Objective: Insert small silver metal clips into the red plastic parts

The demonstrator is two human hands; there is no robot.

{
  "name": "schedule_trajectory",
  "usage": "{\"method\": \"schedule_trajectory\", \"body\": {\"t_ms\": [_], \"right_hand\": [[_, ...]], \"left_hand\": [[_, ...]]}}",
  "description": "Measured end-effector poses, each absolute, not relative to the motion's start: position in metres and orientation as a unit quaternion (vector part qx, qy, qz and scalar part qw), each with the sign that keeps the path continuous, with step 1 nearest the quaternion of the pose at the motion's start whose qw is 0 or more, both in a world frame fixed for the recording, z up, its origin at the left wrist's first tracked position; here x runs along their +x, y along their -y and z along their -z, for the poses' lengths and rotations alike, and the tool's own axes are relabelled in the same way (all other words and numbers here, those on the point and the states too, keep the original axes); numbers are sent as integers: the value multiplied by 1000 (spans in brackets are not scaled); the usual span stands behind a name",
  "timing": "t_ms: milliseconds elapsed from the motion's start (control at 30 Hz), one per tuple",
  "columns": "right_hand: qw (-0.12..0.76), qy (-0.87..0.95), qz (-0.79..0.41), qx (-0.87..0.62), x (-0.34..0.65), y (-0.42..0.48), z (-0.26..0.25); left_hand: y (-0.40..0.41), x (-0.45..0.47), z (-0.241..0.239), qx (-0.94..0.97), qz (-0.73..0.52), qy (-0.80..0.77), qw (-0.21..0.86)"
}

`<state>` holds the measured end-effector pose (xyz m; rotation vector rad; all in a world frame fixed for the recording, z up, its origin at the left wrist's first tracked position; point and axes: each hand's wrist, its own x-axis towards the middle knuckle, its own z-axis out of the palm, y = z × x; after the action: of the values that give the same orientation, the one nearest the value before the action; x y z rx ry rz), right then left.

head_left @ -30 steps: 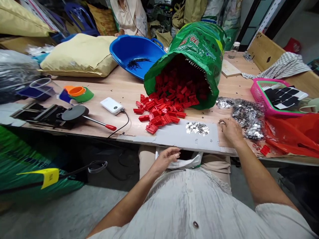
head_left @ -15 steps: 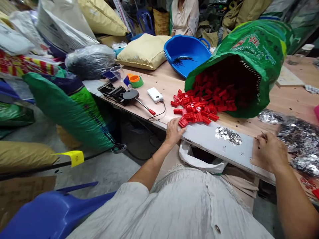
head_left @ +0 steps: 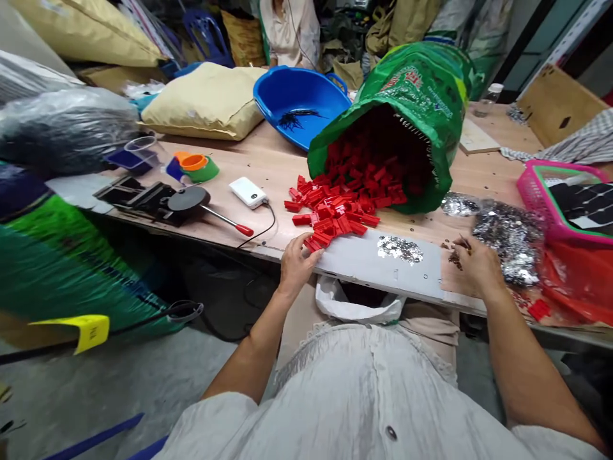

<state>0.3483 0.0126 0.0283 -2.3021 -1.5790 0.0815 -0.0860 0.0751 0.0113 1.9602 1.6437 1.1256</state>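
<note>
My left hand (head_left: 295,260) rests at the table's front edge with its fingertips closed on a red plastic piece at the near corner of the spilled red pieces (head_left: 335,211). Those pieces pour out of a green sack (head_left: 421,89) lying on its side. My right hand (head_left: 477,263) sits on the table beside the heap of small silver metal parts (head_left: 507,236), fingers curled in a pinch on something small and dark I cannot make out. A small patch of silver parts (head_left: 400,249) lies on the grey strip (head_left: 359,262) between my hands.
A blue basin (head_left: 299,102), a yellow padded bag (head_left: 205,102), a white power bank (head_left: 248,191) with cable and a black hand press (head_left: 158,198) stand to the left. A pink basket (head_left: 569,204) and red bag (head_left: 575,275) sit right. A white bag (head_left: 357,306) hangs under the edge. Another person sits behind.
My left hand came up from my lap to the table edge and took hold at the red pile. My right hand stayed beside the silver parts. The camera swung left and back.
</note>
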Motion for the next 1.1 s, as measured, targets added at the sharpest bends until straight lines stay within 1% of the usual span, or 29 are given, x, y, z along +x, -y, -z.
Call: {"method": "schedule_trajectory", "body": {"t_ms": [100, 200, 300, 367, 467, 500, 567, 667, 733, 767, 900, 1000, 1100], "right_hand": [[147, 584, -9, -798, 349, -19, -26], [101, 604, 0, -791, 344, -27, -22], [65, 612, 2, -788, 342, -34, -18], [47, 615, 6, -787, 343, -37, -16], [47, 611, 17, -790, 348, -40, -12], [66, 611, 14, -788, 350, -40, -11], [142, 613, -25, -777, 351, -39, -9], [290, 597, -151, -732, 341, -35, -9], [363, 571, -239, -697, 327, -28, -12], [386, 556, -278, -682, 318, -24, -14], [416, 520, -428, -611, 276, -7, -30], [423, 523, -463, -577, 248, 5, -43], [433, 540, -457, -558, 226, 14, -51]], "left_hand": [[-68, -76, -17, 706, -399, -550, 198], [-64, -66, -21, 712, -398, -532, 226], [-63, -58, -22, 694, -407, -524, 280], [-61, -54, -23, 662, -429, -504, 352], [-57, -48, -26, 576, -471, -440, 503], [-55, -46, -27, 544, -483, -417, 545], [-51, -43, -30, 499, -502, -378, 596], [-44, -37, -33, 473, -513, -333, 634], [-39, -33, -34, 460, -512, -303, 659], [-37, -31, -35, 450, -511, -289, 673], [-28, -22, -41, 392, -485, -243, 743], [-20, -17, -46, 350, -455, -218, 789], [-13, -13, -48, 334, -439, -222, 804]]}}
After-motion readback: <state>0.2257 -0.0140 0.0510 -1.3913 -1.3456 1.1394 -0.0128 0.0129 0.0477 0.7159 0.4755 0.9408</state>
